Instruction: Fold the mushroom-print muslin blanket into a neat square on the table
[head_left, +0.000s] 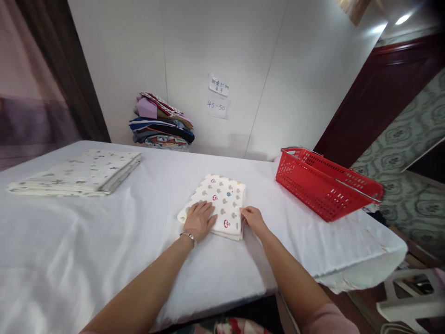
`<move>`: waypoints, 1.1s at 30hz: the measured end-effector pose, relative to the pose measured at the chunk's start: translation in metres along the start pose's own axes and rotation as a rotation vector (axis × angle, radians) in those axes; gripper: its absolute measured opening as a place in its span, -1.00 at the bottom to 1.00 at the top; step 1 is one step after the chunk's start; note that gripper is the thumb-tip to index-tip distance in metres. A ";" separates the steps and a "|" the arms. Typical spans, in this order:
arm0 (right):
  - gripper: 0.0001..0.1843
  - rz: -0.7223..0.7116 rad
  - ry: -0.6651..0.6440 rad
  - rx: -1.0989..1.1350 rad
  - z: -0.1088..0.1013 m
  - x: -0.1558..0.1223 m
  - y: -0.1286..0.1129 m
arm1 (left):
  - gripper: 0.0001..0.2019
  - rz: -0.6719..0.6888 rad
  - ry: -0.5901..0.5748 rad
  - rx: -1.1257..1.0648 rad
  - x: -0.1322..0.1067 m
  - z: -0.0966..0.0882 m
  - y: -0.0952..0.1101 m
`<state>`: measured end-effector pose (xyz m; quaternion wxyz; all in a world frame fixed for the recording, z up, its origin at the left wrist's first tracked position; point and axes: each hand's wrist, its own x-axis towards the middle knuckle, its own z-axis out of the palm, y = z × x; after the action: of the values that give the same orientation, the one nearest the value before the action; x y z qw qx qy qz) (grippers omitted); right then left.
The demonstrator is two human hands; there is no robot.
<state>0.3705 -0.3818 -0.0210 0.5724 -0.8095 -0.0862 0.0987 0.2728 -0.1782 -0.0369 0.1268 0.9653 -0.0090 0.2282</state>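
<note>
A folded white cloth (224,199) printed with small grey, red and blue mushrooms lies on the white-covered table in front of me. My left hand (200,220), with a bracelet at the wrist, rests flat on its left front part, fingers stretched out. At the right edge of the cloth, my right hand (253,219) pinches the layers between thumb and fingers. The underside of the cloth is hidden.
A larger folded patterned cloth (79,171) lies at the table's left. A red basket (313,181) with metal handles stands on the right. Stacked folded fabrics (162,123) sit against the wall behind. A white plastic stool (410,297) is at lower right.
</note>
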 end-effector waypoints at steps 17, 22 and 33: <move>-0.71 -0.060 0.036 0.239 0.014 -0.008 0.003 | -0.73 -0.139 -0.026 -0.223 0.015 -0.020 0.014; -0.72 -0.095 -0.019 0.333 0.016 -0.012 0.013 | -0.71 -0.259 -0.222 -0.331 0.050 -0.025 0.049; -0.76 -0.263 -0.037 0.221 0.006 -0.006 0.021 | -0.83 -0.507 -0.351 -0.155 0.087 0.013 0.071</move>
<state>0.3639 -0.3850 -0.0418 0.6643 -0.7213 -0.1904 0.0470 0.3506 -0.2467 0.0076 0.2494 0.9489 0.1927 0.0179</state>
